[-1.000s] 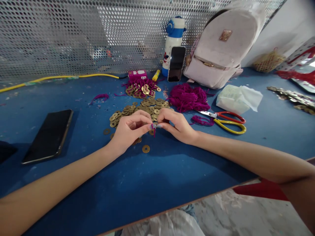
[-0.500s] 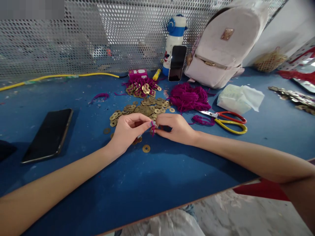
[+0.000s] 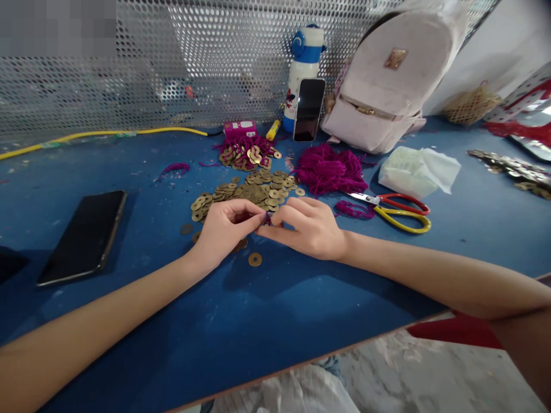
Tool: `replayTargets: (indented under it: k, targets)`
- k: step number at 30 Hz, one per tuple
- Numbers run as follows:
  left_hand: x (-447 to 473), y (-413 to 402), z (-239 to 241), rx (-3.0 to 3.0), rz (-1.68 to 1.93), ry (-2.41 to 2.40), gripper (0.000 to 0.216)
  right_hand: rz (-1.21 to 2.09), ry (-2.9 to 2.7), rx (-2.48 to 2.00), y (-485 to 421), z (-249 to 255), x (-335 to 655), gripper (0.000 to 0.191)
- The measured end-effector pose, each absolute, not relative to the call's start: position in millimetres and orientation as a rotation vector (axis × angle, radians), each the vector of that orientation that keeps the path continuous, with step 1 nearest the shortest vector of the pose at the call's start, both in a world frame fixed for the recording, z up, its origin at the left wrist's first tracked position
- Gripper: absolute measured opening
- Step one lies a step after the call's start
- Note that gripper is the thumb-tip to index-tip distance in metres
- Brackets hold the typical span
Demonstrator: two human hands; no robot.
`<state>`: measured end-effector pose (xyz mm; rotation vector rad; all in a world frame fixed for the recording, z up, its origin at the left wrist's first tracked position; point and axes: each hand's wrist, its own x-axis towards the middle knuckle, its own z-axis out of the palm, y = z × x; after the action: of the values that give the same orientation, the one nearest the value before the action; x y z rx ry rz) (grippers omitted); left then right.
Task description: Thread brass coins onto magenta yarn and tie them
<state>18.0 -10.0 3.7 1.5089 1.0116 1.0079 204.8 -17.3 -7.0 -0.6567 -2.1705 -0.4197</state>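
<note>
My left hand [image 3: 228, 226] is closed in a pinch on a short purple string [image 3: 267, 218], which shows between the fingertips of both hands. My right hand [image 3: 307, 226] meets it from the right, thumb and forefinger bent around the same string; most of what they grip is hidden. Just behind my fingers lies a heap of brass coins [image 3: 258, 189] with square holes. One loose coin [image 3: 255, 259] rests on the table in front. Farther back are coins tied with purple string [image 3: 245, 154], and a tangled bundle of purple string [image 3: 329, 169] sits to their right.
Scissors [image 3: 390, 209] with red and yellow handles lie right of the hands, near a white packet [image 3: 417, 171]. A black phone [image 3: 84, 236] lies at left. Another phone [image 3: 309, 109] leans on a bottle [image 3: 304, 63] beside a pale backpack [image 3: 390, 80]. The blue table [image 3: 275, 327] ends in front.
My right thumb and forefinger have moved left, closer to my left fingertips. The purple string, which hung visibly below the fingers, is now mostly covered. My left hand stays nearly still.
</note>
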Motion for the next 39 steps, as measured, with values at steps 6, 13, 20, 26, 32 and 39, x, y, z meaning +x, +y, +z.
replayTargets:
  k: [6,13,20,26,32,39]
  targets:
    - [17.7,-10.7,3.1,1.548,0.972,1.041,0.008,-0.420,-2.175,-0.576,-16.1,-7.4,207.8,0.019]
    - [17.4,-9.2,2.7,1.565,0.959,1.044,0.010,-0.551,-2.223,-0.513,-13.8,-6.2,210.3,0.017]
    - [18.4,-9.3,3.3,1.560,0.968,1.041,0.007,-0.674,-2.264,-0.462,-13.5,-7.5,210.1,0.013]
    - [17.0,-9.2,2.9,1.580,0.961,1.041,0.011,-0.527,-2.314,-0.557,-11.6,-11.2,210.8,0.024]
    - [15.6,-8.7,-0.7,1.624,0.954,1.047,0.010,-0.176,-2.222,-0.519,-6.6,-9.5,217.1,0.018]
    - [16.0,-10.1,0.4,1.624,0.962,1.052,0.007,0.198,-2.107,-0.576,-6.9,-7.0,216.7,0.012]
